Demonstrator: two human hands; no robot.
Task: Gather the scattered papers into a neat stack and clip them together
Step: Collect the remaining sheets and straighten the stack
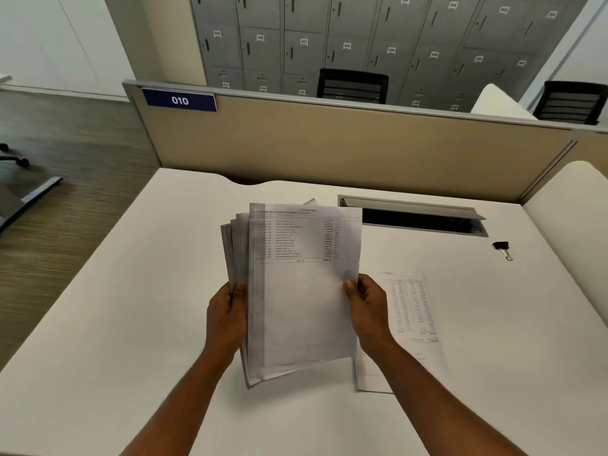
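Observation:
I hold a bundle of printed papers (302, 291) upright above the white desk (131, 307), its sheets fanned out unevenly on the left side. My left hand (227, 317) grips the bundle's left edge. My right hand (368, 307) grips its right edge, thumb on the front sheet. One more printed sheet (411, 311) lies flat on the desk just right of my right hand, partly hidden by my forearm. A black binder clip (502, 249) rests on the desk at the far right, well away from both hands.
An open cable tray slot (414, 217) is set into the desk behind the papers. A beige partition (362, 146) with a blue "010" sign closes off the back. Grey lockers and two black chairs stand beyond it. Floor lies to the left of the desk.

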